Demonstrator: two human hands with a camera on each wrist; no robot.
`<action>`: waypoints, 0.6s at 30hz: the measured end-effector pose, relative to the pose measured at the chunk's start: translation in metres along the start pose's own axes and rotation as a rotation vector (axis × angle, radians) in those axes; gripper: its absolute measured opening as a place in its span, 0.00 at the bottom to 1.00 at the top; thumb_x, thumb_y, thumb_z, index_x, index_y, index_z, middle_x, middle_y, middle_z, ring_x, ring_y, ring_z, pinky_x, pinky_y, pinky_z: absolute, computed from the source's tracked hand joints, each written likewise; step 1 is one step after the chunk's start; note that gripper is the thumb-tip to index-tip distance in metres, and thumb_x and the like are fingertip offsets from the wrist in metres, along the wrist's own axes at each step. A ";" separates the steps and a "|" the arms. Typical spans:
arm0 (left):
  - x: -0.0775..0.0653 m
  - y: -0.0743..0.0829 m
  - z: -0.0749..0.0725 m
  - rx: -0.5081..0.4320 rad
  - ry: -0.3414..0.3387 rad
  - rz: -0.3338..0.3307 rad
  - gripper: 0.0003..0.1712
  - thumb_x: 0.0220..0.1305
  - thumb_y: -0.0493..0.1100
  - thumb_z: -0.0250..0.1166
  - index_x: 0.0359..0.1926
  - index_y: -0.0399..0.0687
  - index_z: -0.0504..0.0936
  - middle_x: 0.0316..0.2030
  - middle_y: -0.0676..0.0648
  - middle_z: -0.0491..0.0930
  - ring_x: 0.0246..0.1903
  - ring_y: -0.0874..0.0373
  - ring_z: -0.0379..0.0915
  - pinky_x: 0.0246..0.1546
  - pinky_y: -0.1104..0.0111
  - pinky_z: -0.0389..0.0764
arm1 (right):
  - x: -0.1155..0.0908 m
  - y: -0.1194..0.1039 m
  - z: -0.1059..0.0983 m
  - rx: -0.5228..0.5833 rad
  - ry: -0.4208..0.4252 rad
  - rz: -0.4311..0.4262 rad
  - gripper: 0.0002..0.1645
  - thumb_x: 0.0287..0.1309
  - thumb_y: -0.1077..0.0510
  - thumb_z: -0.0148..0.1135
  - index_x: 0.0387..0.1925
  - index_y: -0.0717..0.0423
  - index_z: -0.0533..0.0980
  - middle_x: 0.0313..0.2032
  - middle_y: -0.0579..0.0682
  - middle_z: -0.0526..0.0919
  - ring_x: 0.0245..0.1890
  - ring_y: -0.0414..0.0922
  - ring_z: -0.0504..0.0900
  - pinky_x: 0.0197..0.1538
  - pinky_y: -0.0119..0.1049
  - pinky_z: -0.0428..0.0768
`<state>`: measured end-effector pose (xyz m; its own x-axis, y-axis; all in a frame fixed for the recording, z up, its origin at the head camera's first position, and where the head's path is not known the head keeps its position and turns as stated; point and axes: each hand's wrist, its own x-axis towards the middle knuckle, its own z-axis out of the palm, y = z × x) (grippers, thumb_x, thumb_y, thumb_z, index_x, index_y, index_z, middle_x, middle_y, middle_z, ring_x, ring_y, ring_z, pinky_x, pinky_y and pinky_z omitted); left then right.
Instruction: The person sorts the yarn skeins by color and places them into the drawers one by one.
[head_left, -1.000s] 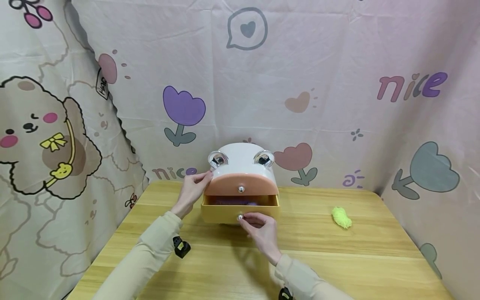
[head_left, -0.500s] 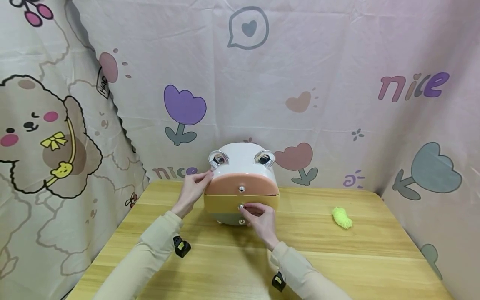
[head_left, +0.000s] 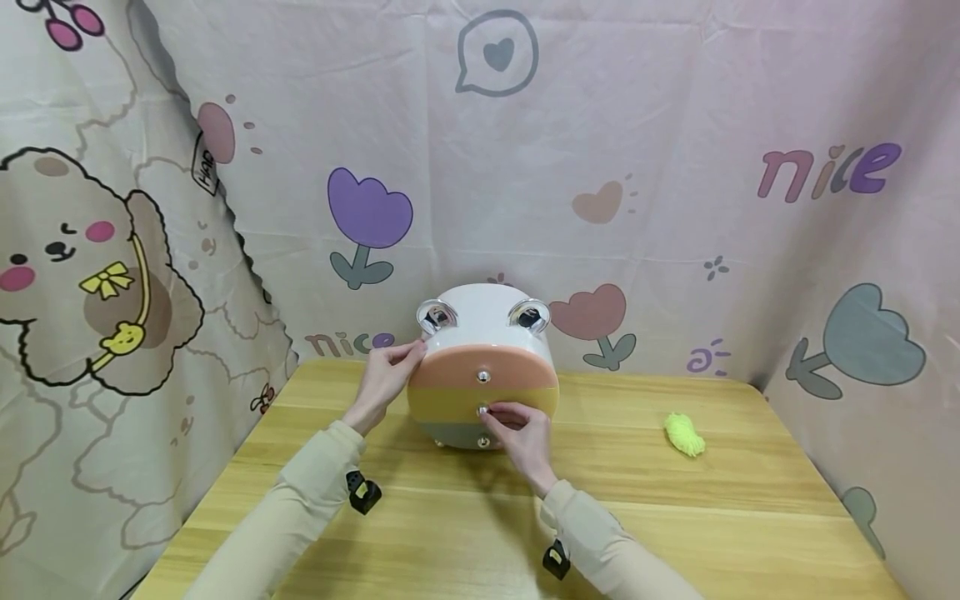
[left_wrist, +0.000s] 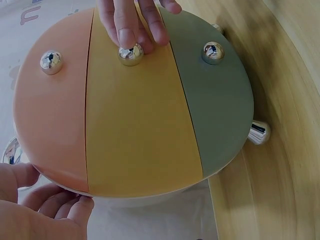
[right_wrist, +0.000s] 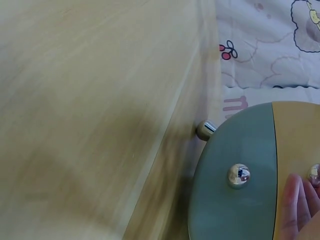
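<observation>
A small three-drawer cabinet (head_left: 486,310) shaped like a frog, with a white top and shiny bulging eyes, stands on the table. Its orange top drawer (head_left: 450,368), yellow middle drawer (left_wrist: 140,130) and green bottom drawer (right_wrist: 232,210) all sit flush, each with a round silver knob. My right hand (head_left: 523,435) pinches the middle drawer's knob (left_wrist: 131,55) between thumb and fingers. At the cabinet's upper left edge, my left hand (head_left: 384,379) grips the side, thumb higher and fingers curled below it. The drawers' contents are hidden.
A bright yellow-green bundle of yarn (head_left: 684,435) lies on the wooden table (head_left: 637,500), right of the cabinet. Behind and beside the table hangs a printed curtain (head_left: 487,167). Silver feet (left_wrist: 258,132) hold the cabinet up.
The yellow middle drawer was pulled out a second ago and has slid fully in, pushed by my right hand at its knob. My left hand has stayed at the cabinet's edge.
</observation>
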<state>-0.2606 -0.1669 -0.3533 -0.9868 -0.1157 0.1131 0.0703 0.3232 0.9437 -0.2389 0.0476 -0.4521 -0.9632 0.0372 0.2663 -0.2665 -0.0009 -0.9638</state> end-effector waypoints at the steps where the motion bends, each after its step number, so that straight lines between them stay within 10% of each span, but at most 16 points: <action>1: 0.000 0.000 0.000 0.000 0.001 0.001 0.23 0.73 0.46 0.60 0.63 0.39 0.77 0.64 0.41 0.77 0.66 0.46 0.72 0.67 0.55 0.74 | 0.000 0.000 0.000 -0.001 -0.001 0.000 0.11 0.51 0.68 0.75 0.38 0.67 0.86 0.36 0.68 0.89 0.36 0.64 0.89 0.21 0.32 0.83; 18: 0.000 0.000 0.001 -0.013 0.005 -0.001 0.23 0.73 0.46 0.61 0.62 0.39 0.78 0.63 0.40 0.78 0.66 0.46 0.72 0.68 0.54 0.74 | -0.002 0.004 -0.002 0.001 -0.011 0.020 0.13 0.52 0.63 0.76 0.39 0.64 0.86 0.37 0.64 0.90 0.32 0.48 0.91 0.26 0.42 0.87</action>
<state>-0.2603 -0.1663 -0.3535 -0.9861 -0.1209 0.1139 0.0714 0.3106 0.9479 -0.2378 0.0496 -0.4570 -0.9685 0.0264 0.2475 -0.2477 -0.0028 -0.9688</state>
